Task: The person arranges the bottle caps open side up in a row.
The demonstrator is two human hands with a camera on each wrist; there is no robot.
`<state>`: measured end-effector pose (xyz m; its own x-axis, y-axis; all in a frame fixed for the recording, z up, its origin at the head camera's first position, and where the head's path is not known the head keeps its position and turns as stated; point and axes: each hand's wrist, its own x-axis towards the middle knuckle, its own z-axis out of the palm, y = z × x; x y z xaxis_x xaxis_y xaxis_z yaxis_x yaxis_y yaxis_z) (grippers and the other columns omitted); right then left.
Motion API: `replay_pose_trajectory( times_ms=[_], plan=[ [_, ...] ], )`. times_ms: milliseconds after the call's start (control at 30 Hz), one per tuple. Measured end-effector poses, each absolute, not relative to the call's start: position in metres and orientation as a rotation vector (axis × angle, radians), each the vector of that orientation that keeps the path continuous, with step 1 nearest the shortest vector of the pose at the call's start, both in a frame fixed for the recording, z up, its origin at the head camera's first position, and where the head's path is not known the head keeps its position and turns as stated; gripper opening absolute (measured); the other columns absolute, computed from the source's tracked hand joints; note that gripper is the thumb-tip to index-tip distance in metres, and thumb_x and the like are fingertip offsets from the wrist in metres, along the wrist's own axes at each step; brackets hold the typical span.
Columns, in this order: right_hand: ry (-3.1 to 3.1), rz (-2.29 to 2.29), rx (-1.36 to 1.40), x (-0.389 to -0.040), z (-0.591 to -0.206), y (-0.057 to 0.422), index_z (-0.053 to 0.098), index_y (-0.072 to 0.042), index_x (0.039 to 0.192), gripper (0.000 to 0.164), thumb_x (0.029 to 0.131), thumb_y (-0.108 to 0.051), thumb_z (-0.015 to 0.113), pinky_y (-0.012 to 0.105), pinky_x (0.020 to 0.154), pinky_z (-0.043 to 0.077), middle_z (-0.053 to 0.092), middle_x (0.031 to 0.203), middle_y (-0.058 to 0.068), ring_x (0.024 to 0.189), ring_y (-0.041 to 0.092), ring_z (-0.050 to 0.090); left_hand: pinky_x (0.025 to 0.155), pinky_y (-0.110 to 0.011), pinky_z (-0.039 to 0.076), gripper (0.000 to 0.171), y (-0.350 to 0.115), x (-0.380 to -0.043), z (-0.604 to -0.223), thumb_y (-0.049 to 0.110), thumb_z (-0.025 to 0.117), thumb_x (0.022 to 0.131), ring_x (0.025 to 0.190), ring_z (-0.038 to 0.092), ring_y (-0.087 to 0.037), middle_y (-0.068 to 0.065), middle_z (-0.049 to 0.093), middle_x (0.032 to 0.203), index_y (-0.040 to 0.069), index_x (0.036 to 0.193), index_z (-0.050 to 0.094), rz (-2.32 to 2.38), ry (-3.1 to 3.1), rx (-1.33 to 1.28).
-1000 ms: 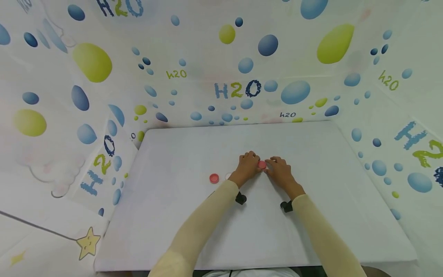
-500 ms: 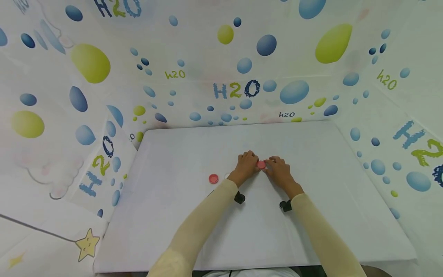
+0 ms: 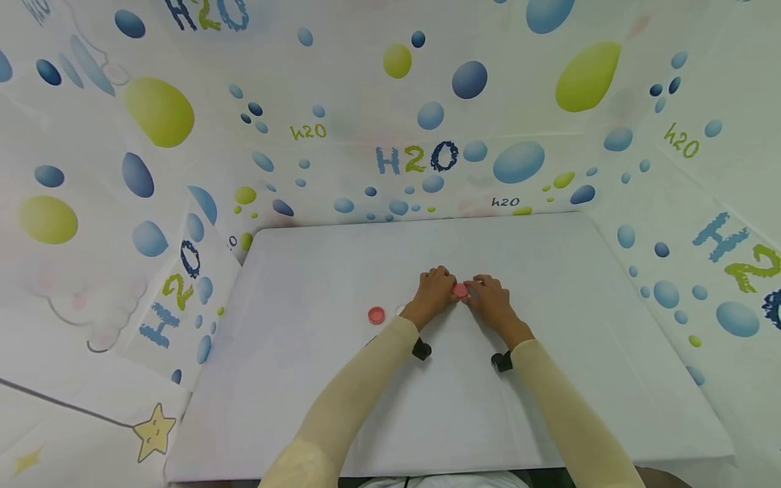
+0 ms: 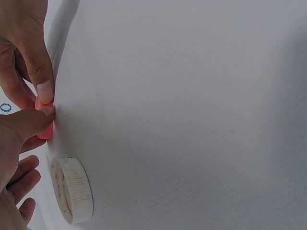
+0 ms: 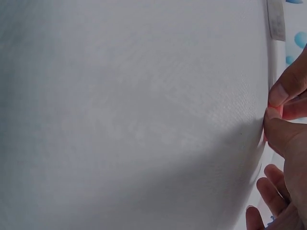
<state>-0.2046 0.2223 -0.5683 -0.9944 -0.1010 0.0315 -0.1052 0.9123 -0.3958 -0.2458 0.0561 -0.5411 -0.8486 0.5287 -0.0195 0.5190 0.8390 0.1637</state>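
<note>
In the head view my left hand (image 3: 434,293) and right hand (image 3: 491,303) meet over a small round red lid (image 3: 460,291), pinching it from opposite sides. Seen from the left wrist, both thumbs press its near edge (image 4: 46,127), and most of the lid is covered by fingers. The left hand's other fingers stick out loosely below. Beside that hand lies a white screw cap (image 4: 80,191) with a ribbed side and brownish marks inside, mostly hidden by the hand in the head view. Farther left rests a second red lid (image 3: 376,315) with a raised rim.
All of this is on a white cloth-covered table (image 3: 293,379). Its back edge meets a wall covering (image 3: 342,88) printed with blue and green drops. Dark wrist cameras (image 3: 502,362) sit under both cuffs.
Hardly anything differs: both hands keep their pinch on the red lid in the same spot, and the head view has shifted slightly.
</note>
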Motion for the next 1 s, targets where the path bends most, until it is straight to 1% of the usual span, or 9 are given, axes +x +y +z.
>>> replay_pose_trajectory(
  times_ms=[267,533,733,1000],
  plan=[
    [-3.069,0.606,0.166,-0.206,-0.573,0.222,0.067,-0.007,0.138,0.042,0.101,-0.026,0.073,0.069,0.099,0.046,0.055,0.148,0.025,0.134,0.048,0.052,0.108,-0.048,0.043,0.038,0.056,-0.246,-0.547,0.039,0.071,0.102,0.129,0.057,-0.027,-0.009,0.062,0.139,0.013,0.13,0.072,0.273,2.928,0.816],
    [-3.082,0.652,0.188,-0.206,-0.575,0.225,0.065,-0.006,0.139,0.043,0.103,-0.027,0.071,0.068,0.102,0.043,0.052,0.151,0.023,0.139,0.047,0.048,0.106,-0.048,0.045,0.039,0.053,-0.242,-0.543,0.04,0.071,0.102,0.127,0.058,-0.028,-0.01,0.063,0.138,0.014,0.13,0.073,0.256,2.95,0.841],
    [-3.066,0.686,0.22,-0.205,-0.57,0.226,0.066,-0.003,0.135,0.041,0.103,-0.029,0.069,0.07,0.102,0.042,0.051,0.152,0.025,0.14,0.048,0.046,0.107,-0.049,0.046,0.037,0.048,-0.241,-0.54,0.039,0.07,0.103,0.129,0.058,-0.028,-0.009,0.063,0.139,0.013,0.129,0.074,0.28,2.951,0.835],
    [-3.012,0.729,0.217,-0.204,-0.566,0.225,0.069,0.003,0.126,0.04,0.104,-0.03,0.068,0.072,0.103,0.042,0.052,0.149,0.026,0.137,0.049,0.048,0.11,-0.048,0.041,0.042,0.042,-0.244,-0.548,0.041,0.072,0.101,0.134,0.053,-0.027,-0.008,0.057,0.144,0.015,0.133,0.07,0.379,2.904,0.795]
  ],
)
